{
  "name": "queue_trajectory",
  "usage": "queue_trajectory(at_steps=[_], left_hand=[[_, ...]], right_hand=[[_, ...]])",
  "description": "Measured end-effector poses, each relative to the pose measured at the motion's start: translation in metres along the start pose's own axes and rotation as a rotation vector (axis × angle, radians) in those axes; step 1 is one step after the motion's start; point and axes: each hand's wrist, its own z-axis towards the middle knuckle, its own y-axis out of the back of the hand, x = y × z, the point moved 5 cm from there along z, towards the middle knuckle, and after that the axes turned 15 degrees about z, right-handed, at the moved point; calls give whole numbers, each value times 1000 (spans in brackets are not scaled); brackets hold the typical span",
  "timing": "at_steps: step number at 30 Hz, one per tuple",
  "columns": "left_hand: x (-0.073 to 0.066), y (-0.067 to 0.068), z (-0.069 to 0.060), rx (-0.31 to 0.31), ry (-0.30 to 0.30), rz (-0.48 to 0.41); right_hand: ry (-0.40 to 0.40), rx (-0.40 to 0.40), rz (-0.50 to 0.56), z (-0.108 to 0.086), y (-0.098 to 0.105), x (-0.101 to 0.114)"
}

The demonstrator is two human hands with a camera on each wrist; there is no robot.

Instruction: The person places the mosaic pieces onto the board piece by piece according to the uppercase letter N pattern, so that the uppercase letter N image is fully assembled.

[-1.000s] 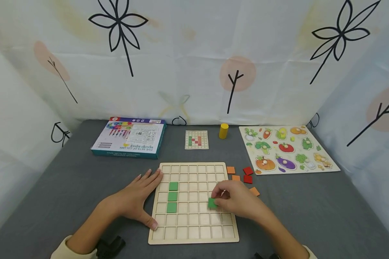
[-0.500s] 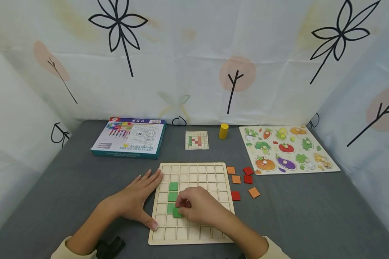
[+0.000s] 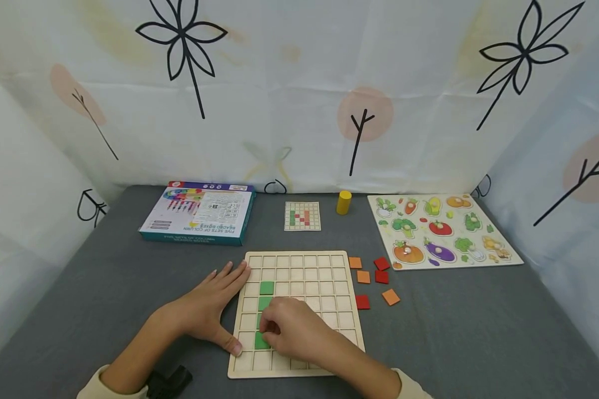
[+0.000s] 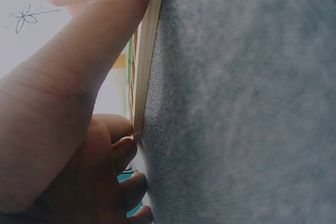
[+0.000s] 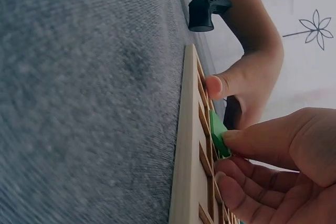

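Observation:
A wooden grid board (image 3: 319,260) lies on the grey cloth. Its left edge is held by my left hand (image 3: 204,307), with the fingers spread at the upper corner and the thumb lower down; the left wrist view shows the board's edge (image 4: 149,51) against that hand. My right hand (image 3: 297,330) is over the board's lower left and pinches a green square tile (image 3: 261,341). In the right wrist view the thumb presses this tile (image 5: 218,132), which sits tilted at a cell. Above it in the same column are other green tiles (image 3: 267,287), partly hidden by the right hand.
Orange tiles (image 3: 391,297) and red tiles (image 3: 362,302) lie right of the board. Behind it are a small pattern card (image 3: 302,216), a yellow cylinder (image 3: 344,203) and a printed box (image 3: 197,213). A vegetable puzzle board (image 3: 444,233) lies at the back right.
My right hand has carried the green tile leftward across the board, then slightly down to the cell below the other green tiles. My left hand has stayed in place.

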Motion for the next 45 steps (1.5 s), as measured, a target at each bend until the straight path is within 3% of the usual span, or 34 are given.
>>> queue_trajectory(at_steps=[6, 12, 17, 24, 32, 45], left_hand=[[0, 0, 0, 0, -4, 1], [-1, 1, 0, 0, -1, 8], [-1, 1, 0, 2, -1, 6], [-1, 1, 0, 5, -6, -3], [0, 1, 0, 9, -12, -15], [0, 0, 0, 6, -11, -17]], right_hand=[[8, -10, -56, -3, -1, 2], [7, -34, -20, -10, 9, 0], [-43, -82, 7, -25, 32, -14], [-108, -142, 19, -61, 76, -42], [-248, -282, -112, -94, 111, -71], [-343, -280, -81, -100, 117, -86]])
